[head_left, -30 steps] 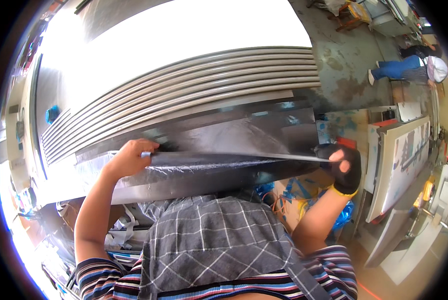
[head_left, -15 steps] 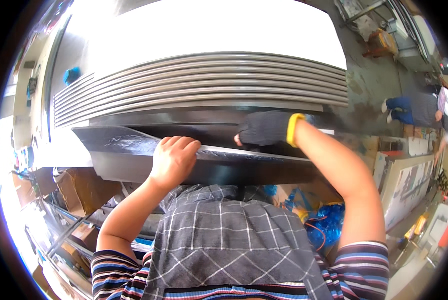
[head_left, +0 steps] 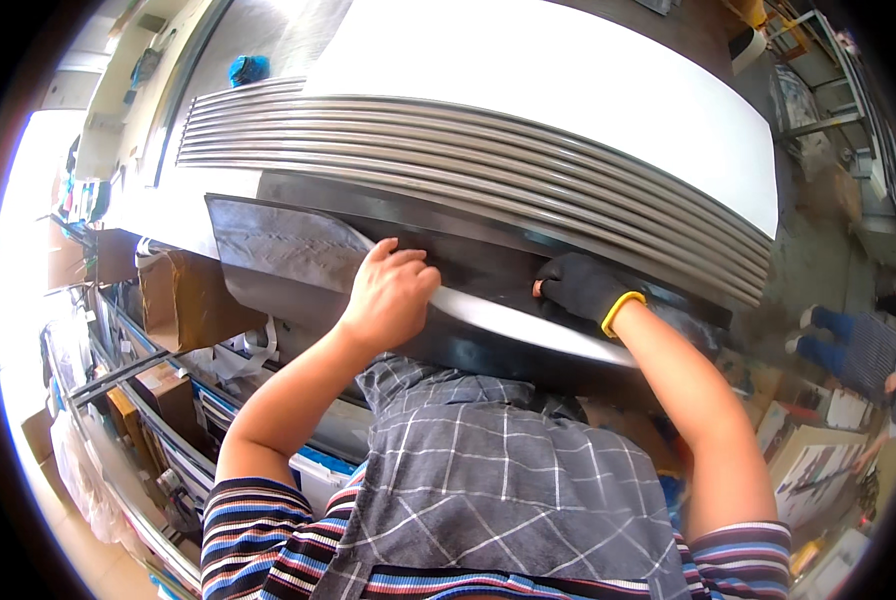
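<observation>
A long dark sheet [head_left: 288, 240] with a shiny, wrinkled surface lies across in front of me, its near side against my apron. My bare left hand [head_left: 393, 290] has its fingers hooked over the sheet's raised edge. From that hand rightward runs a white strip [head_left: 528, 325] along the edge. My right hand [head_left: 583, 290] wears a dark fingerless glove with a yellow cuff. It is closed low over the dark surface beyond the white strip, a thumb tip showing. Whatever lies in its fingers is hidden.
Just beyond the sheet, several grey metal tubes [head_left: 468, 140] lie side by side on a white-topped table [head_left: 568, 60]. A blue bundle [head_left: 249, 69] sits at the far left. Below left stand a cardboard box [head_left: 193, 300] and shelving. Another person [head_left: 848, 350] is at the right.
The whole view has turned, so the sheet and tubes now slope down to the right. More of the white strip shows between my hands. My left hand still grips the edge.
</observation>
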Tool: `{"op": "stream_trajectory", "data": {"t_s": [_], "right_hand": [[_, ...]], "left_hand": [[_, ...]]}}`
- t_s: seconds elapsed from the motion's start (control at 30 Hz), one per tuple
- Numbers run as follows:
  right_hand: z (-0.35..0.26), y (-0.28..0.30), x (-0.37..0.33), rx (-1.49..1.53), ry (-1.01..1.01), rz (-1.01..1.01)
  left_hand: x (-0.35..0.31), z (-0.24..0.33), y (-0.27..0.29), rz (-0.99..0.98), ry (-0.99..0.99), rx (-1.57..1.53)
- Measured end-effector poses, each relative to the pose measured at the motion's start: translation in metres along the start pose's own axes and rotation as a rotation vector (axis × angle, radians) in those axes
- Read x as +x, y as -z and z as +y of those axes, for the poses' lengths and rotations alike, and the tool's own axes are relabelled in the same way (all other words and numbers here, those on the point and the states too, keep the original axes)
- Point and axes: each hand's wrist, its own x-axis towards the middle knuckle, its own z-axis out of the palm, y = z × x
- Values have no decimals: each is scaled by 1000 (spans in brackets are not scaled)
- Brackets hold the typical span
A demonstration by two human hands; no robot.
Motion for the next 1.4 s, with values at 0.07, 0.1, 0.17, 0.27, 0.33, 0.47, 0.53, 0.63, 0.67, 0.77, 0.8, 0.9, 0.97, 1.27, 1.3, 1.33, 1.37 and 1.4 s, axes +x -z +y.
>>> {"op": "stream_trajectory", "data": {"t_s": [0.07, 0.1, 0.17, 0.27, 0.33, 0.47, 0.53, 0.63, 0.67, 0.77, 0.8, 0.9, 0.97, 1.27, 1.3, 1.33, 1.37, 1.4], "right_hand": [[8, -1, 8, 28, 8, -33], [8, -1, 9, 42, 12, -50], [2, -1, 9, -12, -6, -33], [-2, -3, 8, 17, -92, -35], [11, -6, 13, -27, -31, -41], [38, -14, 25, -164, 22, -43], [21, -6, 12, -146, 9, -92], [-2, 33, -37, -85, 64, -271], [6, 52, -57, -33, 10, -357], [33, 121, -134, 210, 215, -452], [50, 133, -162, 152, 244, -354], [121, 137, -241, 185, 178, -80], [135, 117, -262, 268, 68, 76], [196, -8, -256, 1014, -71, 916], [195, -14, -257, 1040, -41, 955], [185, -24, -254, 1085, 8, 1049], [175, -32, -255, 1126, 63, 1140], [169, -41, -265, 899, 61, 1207]], "left_hand": [[-15, 5, 1, 46, -2, -75], [-21, 7, 4, 71, 0, -96], [-31, 13, 13, 122, 3, -139], [-42, 27, 38, 168, -46, -159], [-44, 34, 61, 258, -95, -206], [-52, 37, 77, 243, -49, -182], [-53, 31, 74, 231, -4, -172], [-50, 16, 62, 270, 95, -126], [-46, 10, 57, 283, 123, -110], [-31, -16, 37, 247, 223, -11], [-18, -16, 40, 232, 253, 25], [11, -21, 35, 222, 274, 61], [16, -31, 27, 190, 289, 83], [19, -89, 29, -174, 598, 129], [10, -113, 23, -176, 614, 176], [1, -126, 22, -145, 557, 189], [-10, -138, 21, -114, 502, 204], [-3, -111, 47, -141, 488, 210]]}}
